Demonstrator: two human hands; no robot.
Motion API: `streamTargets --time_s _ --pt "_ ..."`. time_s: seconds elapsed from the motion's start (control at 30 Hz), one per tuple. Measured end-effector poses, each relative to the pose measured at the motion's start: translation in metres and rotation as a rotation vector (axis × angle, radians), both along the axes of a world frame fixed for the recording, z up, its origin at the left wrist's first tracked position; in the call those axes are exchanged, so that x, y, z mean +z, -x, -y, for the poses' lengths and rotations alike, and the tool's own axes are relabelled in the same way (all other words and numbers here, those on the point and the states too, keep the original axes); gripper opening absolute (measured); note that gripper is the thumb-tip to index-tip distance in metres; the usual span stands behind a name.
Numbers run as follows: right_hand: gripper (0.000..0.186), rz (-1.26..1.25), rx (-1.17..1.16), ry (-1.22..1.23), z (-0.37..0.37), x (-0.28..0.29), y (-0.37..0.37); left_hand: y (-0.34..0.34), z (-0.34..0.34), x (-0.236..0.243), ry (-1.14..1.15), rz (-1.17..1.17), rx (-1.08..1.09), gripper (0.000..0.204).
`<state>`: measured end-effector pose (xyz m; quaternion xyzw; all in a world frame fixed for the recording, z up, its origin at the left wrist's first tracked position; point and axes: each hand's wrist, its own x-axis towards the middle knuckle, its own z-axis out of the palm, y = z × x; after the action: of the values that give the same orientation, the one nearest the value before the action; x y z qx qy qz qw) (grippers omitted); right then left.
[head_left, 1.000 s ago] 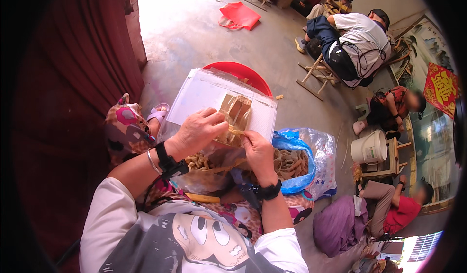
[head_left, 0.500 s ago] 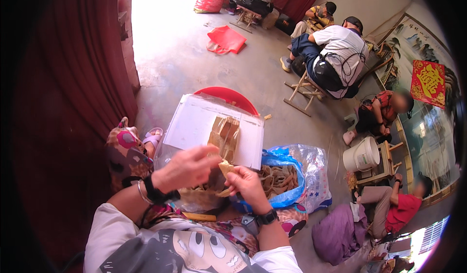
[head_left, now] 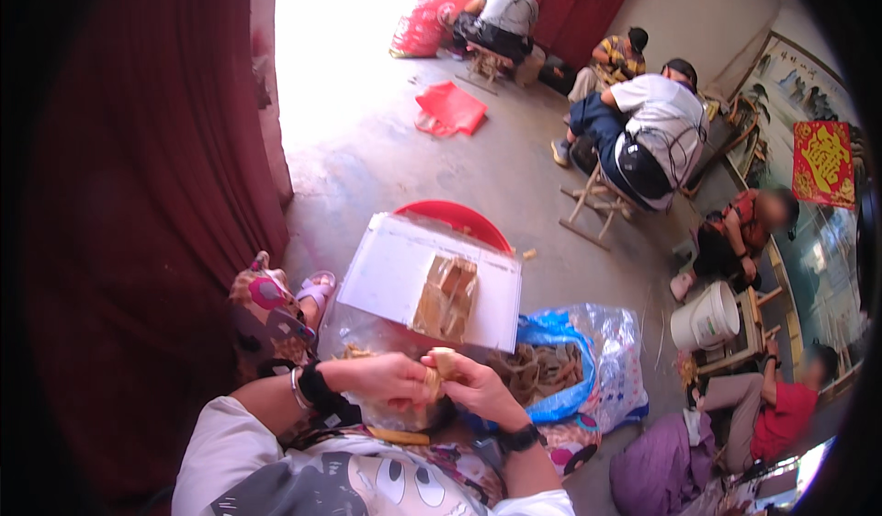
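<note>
A pale yellow folded strip (head_left: pixel 445 362) is pinched between my two hands above my lap. My left hand (head_left: pixel 390 378) has its fingers curled round the strip's lower part. From the other side my right hand (head_left: pixel 480 389) grips it with thumb and fingers. Just beyond my hands, a brown bundle in clear wrap (head_left: pixel 445 297) lies on a white board (head_left: pixel 390 263). Under my left hand is a clear plastic bag (head_left: pixel 342 328) with pale pieces, partly hidden. Right of my right hand, a blue-rimmed plastic bag (head_left: pixel 588 369) holds many brown dried strips (head_left: pixel 542 374).
The white board rests over a red basin (head_left: pixel 459 217). A yellow stick (head_left: pixel 400 436) lies across my lap. A red bag (head_left: pixel 450 109) is on the floor ahead. Several people sit working on low stools along the right; a white bucket (head_left: pixel 706 318) stands near them. A dark red curtain (head_left: pixel 165 148) hangs at left.
My left hand has come down and closed on the pale strip beside my right hand; before, it was raised with fingers apart. The whole view has shifted, with things appearing lower and further right.
</note>
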<state>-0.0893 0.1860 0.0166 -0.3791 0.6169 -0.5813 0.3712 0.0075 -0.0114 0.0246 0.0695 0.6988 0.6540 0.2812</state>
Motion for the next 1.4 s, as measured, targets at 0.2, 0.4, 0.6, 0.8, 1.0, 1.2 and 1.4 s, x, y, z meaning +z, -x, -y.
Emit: streamTargets --time_s 0.2,0.4,0.6,0.8,1.0,1.2,1.4 --pt "0.032 0.306 -0.191 0.001 -0.002 -0.003 -0.004 0.008 0.005 -0.012 -0.128 -0.117 0.368 0.021" --pt "0.023 0.546 -0.107 -0.007 -0.007 -0.008 0.002 0.013 -0.010 -0.028 0.282 -0.318 0.395 0.016" --pt "0.027 0.915 -0.088 0.013 -0.001 -0.019 0.001 0.009 -0.021 -0.003 0.346 -1.005 0.397 0.015" --pt "0.031 0.239 -0.261 -0.107 0.006 -0.017 -0.015 0.008 -0.021 -0.028 0.440 -0.763 0.445 0.014" --pt "0.019 -0.190 -0.289 -0.079 0.006 -0.027 -0.017 0.009 -0.016 -0.027 0.517 -0.749 0.406 0.015" --pt "0.026 0.688 0.079 -0.104 -0.007 -0.008 -0.004 0.005 -0.005 -0.022 0.542 -0.831 0.428 0.019" --pt "0.027 0.610 -0.017 -0.092 -0.004 -0.017 0.003 0.008 -0.002 -0.009 0.520 -0.933 0.360 0.018"
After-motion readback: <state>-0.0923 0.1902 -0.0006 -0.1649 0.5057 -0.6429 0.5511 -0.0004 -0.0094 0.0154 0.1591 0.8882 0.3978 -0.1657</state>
